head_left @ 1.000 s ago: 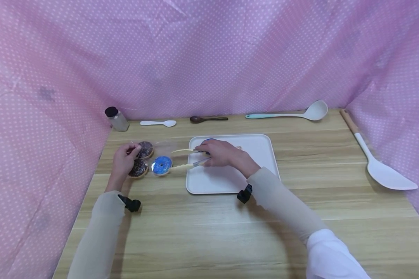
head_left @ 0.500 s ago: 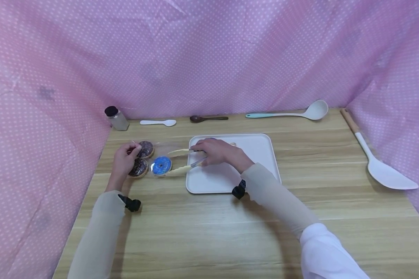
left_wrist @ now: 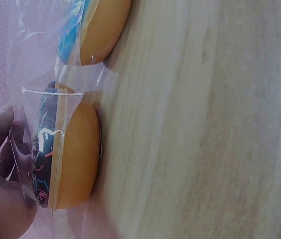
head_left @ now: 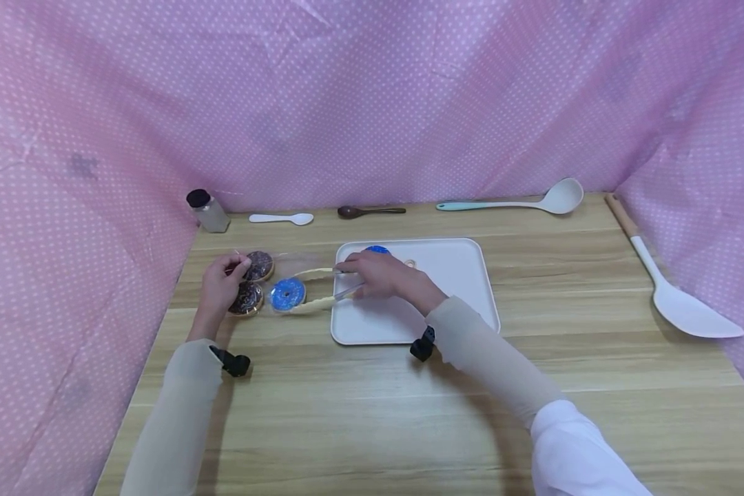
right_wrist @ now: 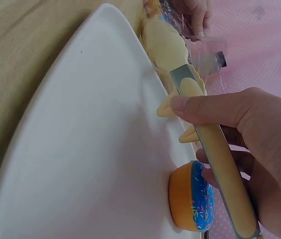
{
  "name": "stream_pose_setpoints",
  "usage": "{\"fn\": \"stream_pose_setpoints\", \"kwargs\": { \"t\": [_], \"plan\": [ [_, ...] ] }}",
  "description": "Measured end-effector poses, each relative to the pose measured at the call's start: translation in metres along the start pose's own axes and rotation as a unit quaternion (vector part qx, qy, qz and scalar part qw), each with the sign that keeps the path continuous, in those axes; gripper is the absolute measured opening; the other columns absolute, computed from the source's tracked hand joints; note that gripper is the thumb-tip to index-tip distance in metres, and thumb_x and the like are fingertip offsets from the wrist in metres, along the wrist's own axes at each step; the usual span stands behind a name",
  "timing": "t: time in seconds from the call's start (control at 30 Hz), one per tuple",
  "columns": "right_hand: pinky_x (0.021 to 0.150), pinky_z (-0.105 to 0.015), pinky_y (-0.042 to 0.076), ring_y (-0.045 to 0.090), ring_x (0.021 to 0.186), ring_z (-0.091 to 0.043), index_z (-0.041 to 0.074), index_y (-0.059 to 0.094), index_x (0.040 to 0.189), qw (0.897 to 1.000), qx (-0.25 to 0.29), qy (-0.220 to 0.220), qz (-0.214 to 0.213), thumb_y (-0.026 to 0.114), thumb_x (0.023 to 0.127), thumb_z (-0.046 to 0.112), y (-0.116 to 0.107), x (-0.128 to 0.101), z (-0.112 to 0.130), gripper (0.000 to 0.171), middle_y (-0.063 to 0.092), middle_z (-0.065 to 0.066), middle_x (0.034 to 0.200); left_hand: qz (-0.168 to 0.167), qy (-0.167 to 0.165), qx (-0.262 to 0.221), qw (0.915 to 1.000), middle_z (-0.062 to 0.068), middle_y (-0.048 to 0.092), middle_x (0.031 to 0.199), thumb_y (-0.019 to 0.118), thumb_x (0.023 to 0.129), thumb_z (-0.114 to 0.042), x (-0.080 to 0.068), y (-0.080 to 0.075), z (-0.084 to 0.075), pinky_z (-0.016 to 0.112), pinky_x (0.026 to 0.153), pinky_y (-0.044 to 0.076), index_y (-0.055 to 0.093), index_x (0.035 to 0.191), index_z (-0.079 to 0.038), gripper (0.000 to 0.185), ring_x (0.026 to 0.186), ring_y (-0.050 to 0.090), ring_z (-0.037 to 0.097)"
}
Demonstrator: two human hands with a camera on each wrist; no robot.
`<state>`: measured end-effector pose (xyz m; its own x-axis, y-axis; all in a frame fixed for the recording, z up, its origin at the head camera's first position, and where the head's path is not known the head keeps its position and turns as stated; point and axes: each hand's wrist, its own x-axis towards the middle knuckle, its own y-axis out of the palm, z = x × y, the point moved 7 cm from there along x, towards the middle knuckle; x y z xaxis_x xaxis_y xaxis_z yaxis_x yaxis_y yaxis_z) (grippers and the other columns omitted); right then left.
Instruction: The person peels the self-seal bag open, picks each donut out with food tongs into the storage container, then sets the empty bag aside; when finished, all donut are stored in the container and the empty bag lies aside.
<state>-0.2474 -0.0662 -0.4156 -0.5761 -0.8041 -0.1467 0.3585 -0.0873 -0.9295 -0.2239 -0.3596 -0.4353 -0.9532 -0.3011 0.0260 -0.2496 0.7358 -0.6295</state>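
Tongs [right_wrist: 212, 144] astride bagged blue doughnut [head_left: 288, 295], tray's [head_left: 465, 296] nine o'clock.
Second blue doughnut [head_left: 378, 249], tray's eleven o'clock, partly hidden by right hand [head_left: 381, 274] gripping tongs, forearm [head_left: 496, 358] from five; left hand [head_left: 220, 284] pinching clear bag [left_wrist: 33, 50].

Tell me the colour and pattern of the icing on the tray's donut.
Blue icing scattered with multicoloured sprinkles; the right wrist view shows it best.

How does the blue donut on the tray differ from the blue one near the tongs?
The tray donut looks unwrapped; the donut near the tongs lies under clear plastic.
The tray donut sits on the white tray; the other donut lies left of it.
In the head view, the right hand partly hides the tray donut, not the other donut.
Both have blue topping.
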Motion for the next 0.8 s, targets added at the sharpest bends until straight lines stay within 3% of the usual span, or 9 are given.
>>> {"fn": "stream_pose_setpoints", "kwargs": {
  "t": [0.2,0.37,0.8],
  "plan": [
    [0.101,-0.037,0.044,0.046,0.127,-0.017,0.024,0.045,0.143,1.0,0.001,0.012,-0.022,0.073,0.083,0.032,-0.003,-0.011,-0.007,0.067,0.051,0.002,0.139,-0.003,0.003,-0.005,1.0,0.015,0.058,0.118,0.051,0.099,-0.027,0.001,-0.001,0.002,0.006,0.069,0.045,0.061,0.111,0.002,0.033,0.085,0.049,0.0],
    [0.099,-0.038,0.045,0.046,0.126,-0.017,0.022,0.046,0.142,0.999,0.017,0.019,-0.033,0.073,0.082,0.029,-0.007,-0.023,-0.014,0.066,0.052,0.0,0.137,-0.007,0.0,-0.001,1.0,0.013,0.057,0.118,0.05,0.1,-0.026,0.0,-0.001,0.002,0.008,0.071,0.045,0.061,0.111,0.002,0.032,0.092,0.049,0.004],
    [0.113,-0.046,0.033,0.037,0.138,-0.024,0.022,0.043,0.144,0.995,0.059,0.059,-0.061,0.073,0.084,0.034,-0.022,-0.063,-0.037,0.068,0.044,-0.004,0.147,-0.011,-0.015,0.008,0.9998,0.015,0.057,0.121,0.05,0.1,-0.027,-0.002,-0.003,0.001,0.025,0.087,0.041,0.061,0.113,0.001,0.033,0.107,0.049,0.02]
  ]
}}
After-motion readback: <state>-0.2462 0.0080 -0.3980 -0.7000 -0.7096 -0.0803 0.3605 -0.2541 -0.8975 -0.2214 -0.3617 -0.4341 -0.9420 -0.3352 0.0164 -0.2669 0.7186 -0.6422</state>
